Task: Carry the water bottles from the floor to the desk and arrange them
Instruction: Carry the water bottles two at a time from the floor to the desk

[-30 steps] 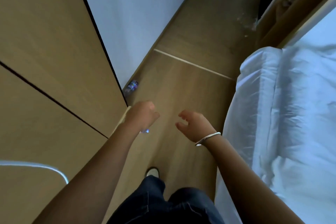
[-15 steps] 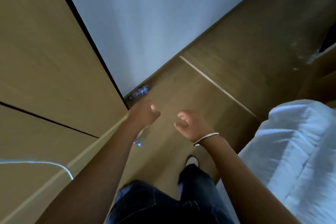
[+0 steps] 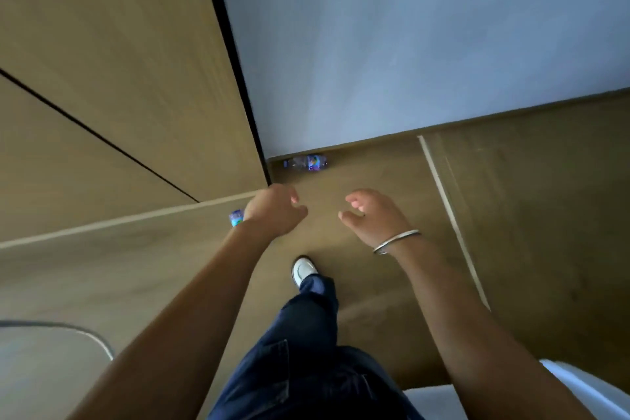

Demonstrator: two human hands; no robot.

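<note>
A clear water bottle (image 3: 305, 162) with a blue label lies on its side on the wooden floor, in the corner where the white wall meets the wooden wardrobe. A second bottle (image 3: 236, 217) with a blue label shows only partly, hidden behind my left wrist. My left hand (image 3: 276, 209) hovers above the floor with fingers loosely curled and holds nothing. My right hand (image 3: 373, 215), with a metal bangle on the wrist, is open beside it, fingers apart. Both hands are short of the corner bottle.
The wooden wardrobe (image 3: 119, 85) fills the left side. A white wall (image 3: 426, 44) stands ahead. A pale strip (image 3: 450, 215) crosses the floor at right. My white shoe (image 3: 302, 270) and dark trouser leg are below the hands. White bedding (image 3: 579, 389) shows at the bottom right.
The view has swung left and down toward the corner; the bed has slid almost out of view. The corner bottle now lies straight ahead of my hands. Both hands stay empty.
</note>
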